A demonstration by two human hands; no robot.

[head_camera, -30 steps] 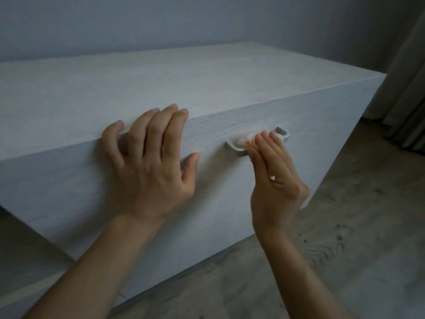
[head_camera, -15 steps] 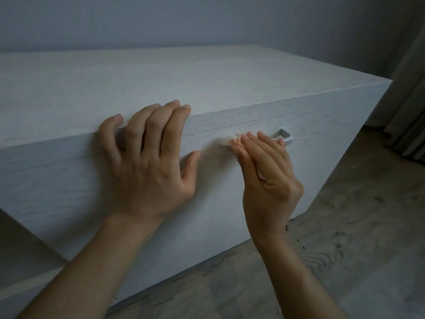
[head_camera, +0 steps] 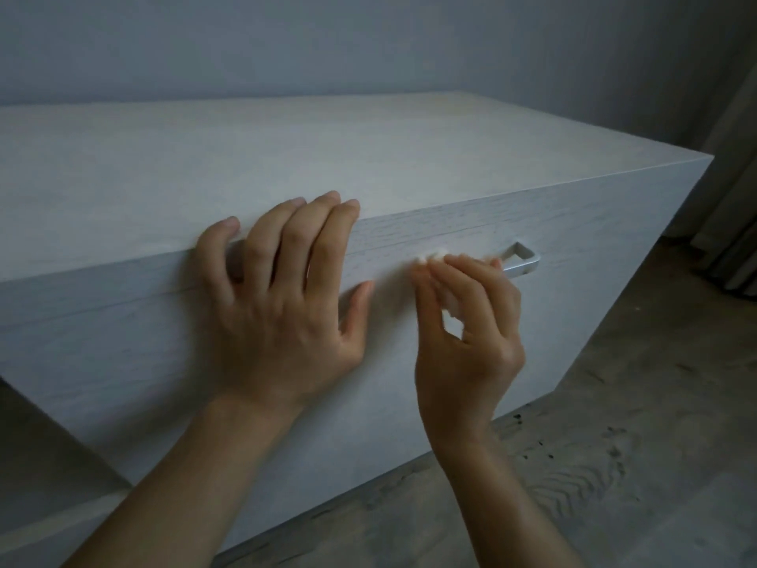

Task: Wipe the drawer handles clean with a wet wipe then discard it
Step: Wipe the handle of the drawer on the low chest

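Right hand [head_camera: 467,334] with wipe [head_camera: 430,256] at handle [head_camera: 522,260]

Left hand [head_camera: 282,305] blocks left, handle [head_camera: 522,262] rt end free

A dim home room, likely a bedroom, is suggested by a pale wood-grain drawer chest [head_camera: 368,157], a plain grey wall [head_camera: 368,43], grey curtain folds [head_camera: 733,223] and a worn wood-look floor [head_camera: 635,403].

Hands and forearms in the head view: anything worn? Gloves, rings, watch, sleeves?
Nothing worn that shows. The left hand and right hand are bare: no gloves, no rings, no watch or band at either wrist. Both forearms are uncovered down to the frame edge, so no sleeve is in view.
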